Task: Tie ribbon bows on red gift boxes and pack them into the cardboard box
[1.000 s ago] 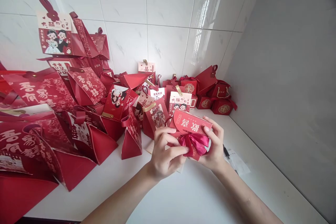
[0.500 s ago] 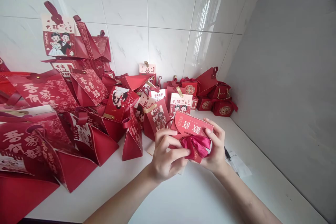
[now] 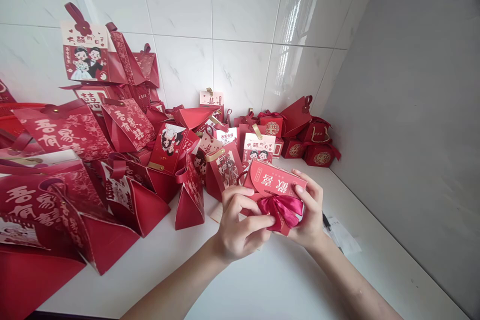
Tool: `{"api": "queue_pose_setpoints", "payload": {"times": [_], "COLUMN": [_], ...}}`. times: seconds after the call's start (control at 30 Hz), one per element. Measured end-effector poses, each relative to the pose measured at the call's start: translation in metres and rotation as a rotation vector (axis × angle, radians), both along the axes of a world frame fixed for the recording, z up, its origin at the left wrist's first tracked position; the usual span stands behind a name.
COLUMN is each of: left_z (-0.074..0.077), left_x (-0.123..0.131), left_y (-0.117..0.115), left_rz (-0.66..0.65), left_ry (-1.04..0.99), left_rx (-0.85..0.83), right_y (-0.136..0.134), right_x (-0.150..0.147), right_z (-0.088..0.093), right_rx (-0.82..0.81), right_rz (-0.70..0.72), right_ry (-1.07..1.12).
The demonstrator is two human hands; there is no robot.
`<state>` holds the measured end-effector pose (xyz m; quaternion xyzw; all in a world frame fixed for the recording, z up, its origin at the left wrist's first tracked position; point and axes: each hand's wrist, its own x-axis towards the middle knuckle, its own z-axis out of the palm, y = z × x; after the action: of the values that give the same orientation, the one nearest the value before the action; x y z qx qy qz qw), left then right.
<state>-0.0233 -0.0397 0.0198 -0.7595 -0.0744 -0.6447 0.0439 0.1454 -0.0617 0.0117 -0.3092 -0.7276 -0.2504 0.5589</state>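
Left hand [image 3: 240, 227]: fingers curled in, thumb and forefinger pinched on left loop of the ribbon bow [image 3: 285, 208]. Right hand [image 3: 310, 215]: wrapped round the right end of the red gift box [image 3: 275, 182], forefinger on the flap edge. Box is held just above the white counter [image 3: 262, 285], flap towards the wall. Versus half a second back: barely any change, box and both hands nudged slightly right, left thumb further onto the bow. Crumpled clear wrapper [image 3: 339, 232] lies just beside the right wrist. Beyond: pile of red gift bags [image 3: 123, 170] to the left, small red boxes [image 3: 318, 152] in the corner against the tiled wall [image 3: 240, 35], all unmoved.
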Motion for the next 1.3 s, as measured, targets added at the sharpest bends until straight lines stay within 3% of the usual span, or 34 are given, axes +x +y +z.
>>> {"api": "queue_pose_setpoints", "payload": {"times": [1.3], "left_z": [0.002], "left_x": [-0.0002], "left_y": [-0.0019], "left_rz": [-0.017], "left_ry": [-0.008], "left_rx": [-0.009], "right_y": [0.0006], "right_x": [0.0004], "right_z": [-0.0029], "right_rx": [-0.024], "right_rz": [0.011], "right_ry": [0.024]}}
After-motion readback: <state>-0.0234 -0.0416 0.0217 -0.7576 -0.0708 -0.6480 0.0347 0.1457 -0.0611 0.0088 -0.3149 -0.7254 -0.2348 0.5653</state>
